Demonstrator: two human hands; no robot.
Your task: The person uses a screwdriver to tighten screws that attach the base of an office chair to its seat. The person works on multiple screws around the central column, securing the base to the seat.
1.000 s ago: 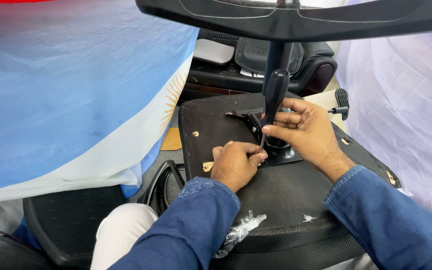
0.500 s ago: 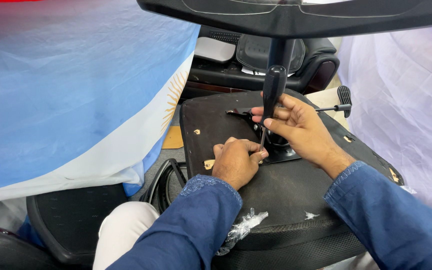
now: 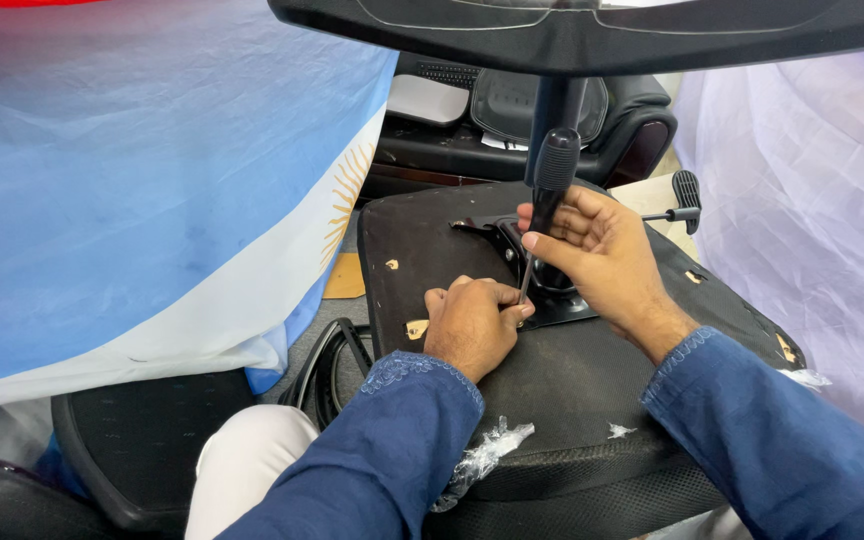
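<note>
Head view: our right hand [image 3: 607, 255] grips the screwdriver [image 3: 548, 195] upright; at 7 o'clock, our left hand [image 3: 472, 325] pinches its tip steady on the seat base [image 3: 572, 370].

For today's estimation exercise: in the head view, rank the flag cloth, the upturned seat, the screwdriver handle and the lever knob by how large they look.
1. flag cloth
2. upturned seat
3. screwdriver handle
4. lever knob
The handle and knob look close in size, so their order is unsure.
</note>
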